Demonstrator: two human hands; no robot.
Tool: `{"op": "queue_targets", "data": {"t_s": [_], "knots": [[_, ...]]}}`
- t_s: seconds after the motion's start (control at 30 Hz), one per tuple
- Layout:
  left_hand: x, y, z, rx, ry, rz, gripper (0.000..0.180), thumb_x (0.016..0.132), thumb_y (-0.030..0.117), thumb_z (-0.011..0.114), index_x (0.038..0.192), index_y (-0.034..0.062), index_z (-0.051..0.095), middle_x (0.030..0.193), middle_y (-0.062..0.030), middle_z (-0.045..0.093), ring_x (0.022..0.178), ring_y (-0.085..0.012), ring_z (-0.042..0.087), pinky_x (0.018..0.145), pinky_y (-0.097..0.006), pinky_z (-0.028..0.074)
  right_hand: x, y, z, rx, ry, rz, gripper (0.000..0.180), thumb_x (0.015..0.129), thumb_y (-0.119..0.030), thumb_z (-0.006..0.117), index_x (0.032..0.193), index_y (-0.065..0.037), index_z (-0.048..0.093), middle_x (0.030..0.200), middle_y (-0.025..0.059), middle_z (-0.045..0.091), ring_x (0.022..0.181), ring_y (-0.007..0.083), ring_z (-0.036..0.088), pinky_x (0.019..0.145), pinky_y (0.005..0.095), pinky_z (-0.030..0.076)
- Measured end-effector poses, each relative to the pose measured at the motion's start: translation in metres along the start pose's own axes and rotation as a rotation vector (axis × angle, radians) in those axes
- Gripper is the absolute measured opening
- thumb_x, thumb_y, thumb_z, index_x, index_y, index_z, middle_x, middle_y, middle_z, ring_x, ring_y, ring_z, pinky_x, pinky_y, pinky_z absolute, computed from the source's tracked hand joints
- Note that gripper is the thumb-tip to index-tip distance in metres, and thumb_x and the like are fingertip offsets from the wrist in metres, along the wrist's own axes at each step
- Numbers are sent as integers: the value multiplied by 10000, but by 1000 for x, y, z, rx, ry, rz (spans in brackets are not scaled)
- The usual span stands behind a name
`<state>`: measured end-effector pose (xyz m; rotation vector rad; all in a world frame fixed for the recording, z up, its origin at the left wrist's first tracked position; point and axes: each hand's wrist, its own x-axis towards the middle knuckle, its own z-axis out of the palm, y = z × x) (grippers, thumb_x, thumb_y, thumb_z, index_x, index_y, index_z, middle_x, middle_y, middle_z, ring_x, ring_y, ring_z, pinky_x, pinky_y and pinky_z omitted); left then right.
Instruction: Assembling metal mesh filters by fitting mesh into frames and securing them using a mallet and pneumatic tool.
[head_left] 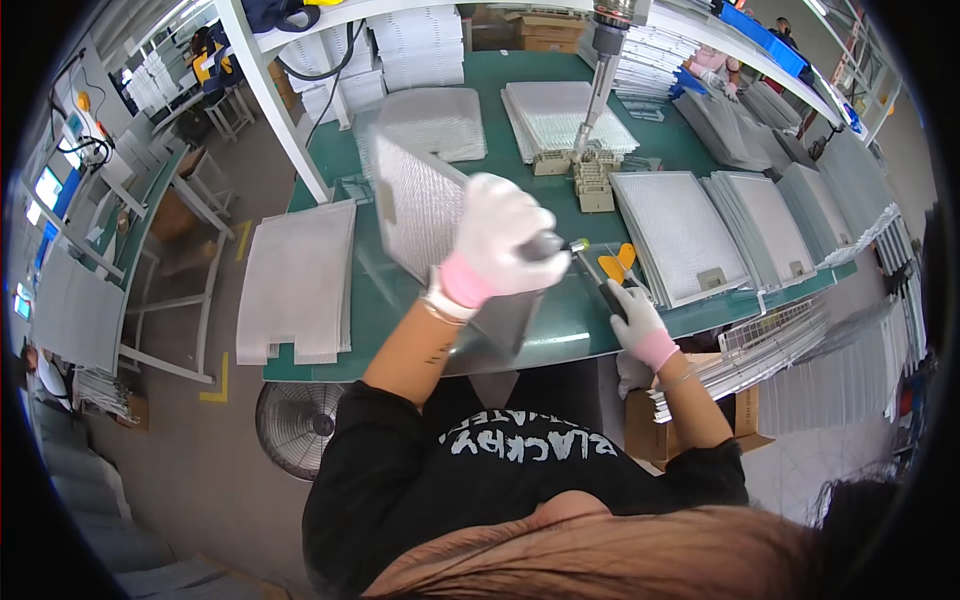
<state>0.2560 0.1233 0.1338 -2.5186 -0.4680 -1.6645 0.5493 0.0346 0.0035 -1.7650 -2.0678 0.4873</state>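
Note:
My left hand (503, 236), in a white glove with a pink cuff, is closed in a fist at the edge of a pale mesh panel (408, 195). The panel stands tilted above the green tabletop, and part of it is hidden behind the fist. A dark rounded piece (541, 246) with a small yellow-green end sits against the left fingers; blur hides what it belongs to. My right hand (640, 322), gloved alike, is wrapped round the black handle of a thin-shafted tool (612, 300). Its shaft points up and left, toward that yellow-green end.
A stack of mesh panels (300, 280) lies at left on the green table (580, 335). More panels (680, 235) lean at right, near orange-yellow blades (617, 262). A vertical machine spindle (600, 95) stands over metal blocks (594, 185). A floor fan (300, 428) stands below.

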Motion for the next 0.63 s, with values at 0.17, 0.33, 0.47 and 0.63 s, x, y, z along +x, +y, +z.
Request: {"op": "queue_targets", "data": {"t_s": [0.17, 0.33, 0.47, 0.63], "knots": [[1, -24, -86, -984, 531, 80, 309, 895, 374, 549, 722, 117, 554, 670, 11, 504, 693, -166, 438, 769, -342, 373, 12, -16, 18, 130, 264, -177, 676, 814, -175, 683, 1402, 6, 401, 1336, 223, 446, 1278, 388, 407, 1104, 454, 310], [-25, -74, -83, -1518, 603, 266, 408, 934, 510, 446, 762, 149, 525, 648, 31, 464, 668, -117, 399, 804, -315, 365, 36, -38, 20, 994, 184, -222, 619, 919, -191, 609, 1416, 68, 346, 1365, 162, 470, 1296, 224, 430, 1100, 344, 313], [-45, -85, -53, -1650, 682, 183, 405, 941, 505, 418, 778, 154, 536, 672, 34, 487, 683, -138, 444, 862, -354, 392, 27, -41, 18, 1073, 63, -49, 430, 974, -217, 534, 1293, 66, 482, 1156, 58, 586, 1057, 99, 505, 962, 259, 391], [-56, -82, -45, -1786, 1054, -733, 508, 932, 603, 413, 908, 137, 615, 714, -35, 516, 690, -209, 476, 922, -414, 399, 6, -32, 9, 1183, 143, 52, 516, 983, -258, 536, 1378, 54, 419, 1254, 78, 551, 1153, 125, 500, 1057, 272, 345]]}}
